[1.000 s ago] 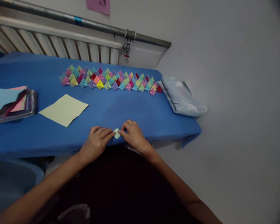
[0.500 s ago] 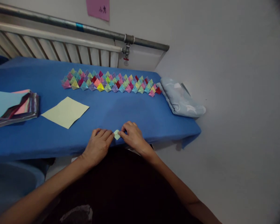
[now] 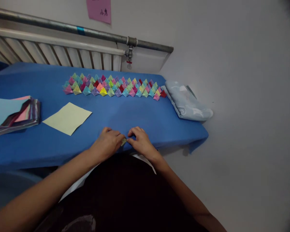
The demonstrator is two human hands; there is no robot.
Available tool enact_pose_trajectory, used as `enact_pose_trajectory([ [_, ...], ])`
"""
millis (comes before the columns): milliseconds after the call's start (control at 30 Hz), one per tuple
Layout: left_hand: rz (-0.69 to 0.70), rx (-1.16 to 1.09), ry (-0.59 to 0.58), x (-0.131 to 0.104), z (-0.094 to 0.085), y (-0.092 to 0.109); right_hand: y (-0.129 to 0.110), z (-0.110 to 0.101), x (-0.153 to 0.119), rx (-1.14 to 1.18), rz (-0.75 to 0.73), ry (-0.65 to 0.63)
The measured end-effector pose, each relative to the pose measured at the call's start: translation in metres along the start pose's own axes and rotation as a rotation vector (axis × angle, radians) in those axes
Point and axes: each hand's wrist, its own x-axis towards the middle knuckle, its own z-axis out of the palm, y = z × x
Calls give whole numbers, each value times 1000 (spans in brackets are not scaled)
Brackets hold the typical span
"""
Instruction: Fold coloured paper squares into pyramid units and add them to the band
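Note:
Close to the front edge of the blue-covered table, my left hand [image 3: 108, 143] is closed on a small folded piece of pale green paper [image 3: 123, 141], and its fingers hide most of it. My right hand [image 3: 140, 141] is just to the right, with its thumb tip at or very near the paper's right edge. A gap shows between that thumb and the curled index finger above it. Farther left lies a flat pale yellow-green paper sheet [image 3: 68, 118]. Behind my hands stand rows of folded paper pieces [image 3: 114, 86] in many colours.
A stack of coloured paper [image 3: 9, 112] lies at the left on the blue cloth [image 3: 103, 112]. A folded light-blue fabric item [image 3: 185, 101] rests at the right end against the wall. Behind the table run a radiator [image 3: 58, 53] and a metal pipe [image 3: 101, 34].
My left hand has moved slightly right and turned over the small folded paper, covering more of it. My right thumb and index finger have parted from their pinch on it.

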Motion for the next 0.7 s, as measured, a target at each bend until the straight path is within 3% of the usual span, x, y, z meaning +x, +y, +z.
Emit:
enact_pose_trajectory([
  [100,-67,-165,-310,31,-19,-13,0,-4,2,11,55,-18],
  [133,-63,-186,-364,41,-23,-17,0,-5,2,20,61,-23],
  [233,-53,-222,-438,62,-30,-23,4,-4,-1,115,52,14],
  [333,-73,-251,-465,68,-31,-23,8,-1,-5,240,46,106],
  [467,-153,-326,-453,60,-31,-26,11,1,-8,293,33,144],
  [567,-219,-407,-380,47,-31,-33,7,0,-11,342,52,180],
  [633,-305,-592,-267,36,-29,-37,3,-1,-13,424,112,216],
  [700,-464,-1008,-89,25,-26,-35,-4,-1,-15,528,183,218],
])
